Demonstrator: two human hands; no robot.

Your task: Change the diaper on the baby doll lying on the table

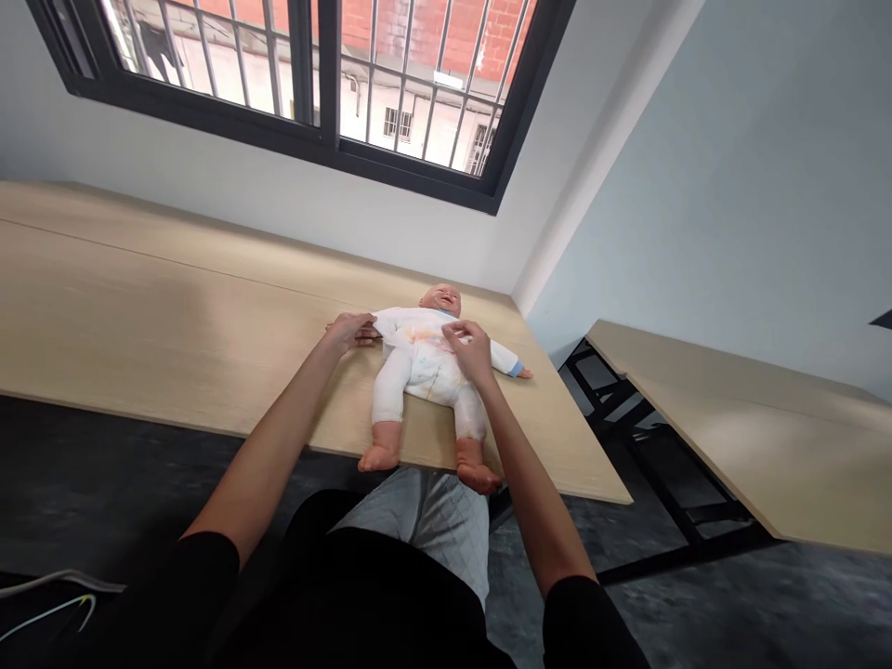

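Nearest the body, below both hands, are the light patterned trousers (446, 530) of the person, at the near edge of the table (229, 362). The doll (446, 299) lies on its back on this table, between and beneath the hands. Its two feet (380, 457) point toward the person and reach the near table edge, below the hands. Its legs extend away from the person, up to the level of the hands.

The left hand (350, 332) is at the sleeve of the white suit (432, 372) on its own side, fingers extended and close together against the fabric. Whether it grips the sleeve cannot be told. The right hand (471, 351) is bent over the chest of the suit, thumb and fingertips near one another in a narrow posture. Whether fabric is held between them cannot be told. Coloured marks show on the suit front between the hands.

To the right of the right hand, the other sleeve ends in a blue cuff (516, 369). The doll's head is just beyond the hands, face up. Well apart to the right stands a second table (753, 418) on a black frame. Farthest, beyond the hands, is a dark-framed window (418, 172) with vertical bars.
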